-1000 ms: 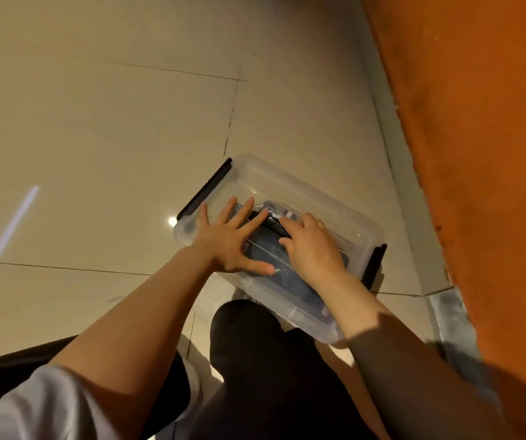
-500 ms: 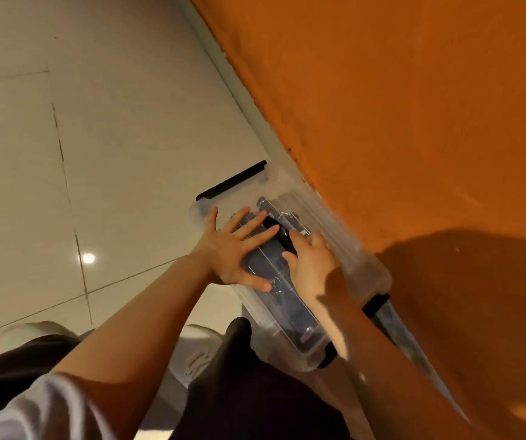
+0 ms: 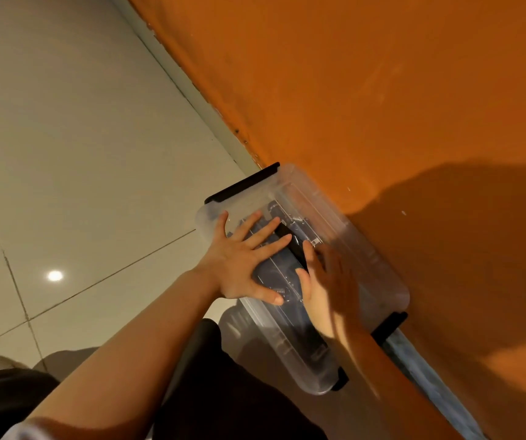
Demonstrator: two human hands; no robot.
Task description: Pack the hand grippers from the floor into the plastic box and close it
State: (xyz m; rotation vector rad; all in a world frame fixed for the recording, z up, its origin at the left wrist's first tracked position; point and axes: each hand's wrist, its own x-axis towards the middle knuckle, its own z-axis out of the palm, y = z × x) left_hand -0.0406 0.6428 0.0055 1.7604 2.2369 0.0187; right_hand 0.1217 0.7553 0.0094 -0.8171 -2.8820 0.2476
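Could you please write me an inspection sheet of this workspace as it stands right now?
Surface: pale glossy tiled floor with thin grout lines and a round light reflection.
Job's things: clear plastic box lies on the floor by the wall, lid on; hand grippers show through the lid, springs visible. Black latches sit at both ends; whether they are clipped cannot be told.
Clutter: nothing seen.
Grippers: left hand lies flat on the lid, fingers spread; right hand rests flat on the lid beside it. Neither has a grip on anything.
Cables: nothing seen.
Surroundings: orange wall close along the box; the person's dark-clothed knees below.
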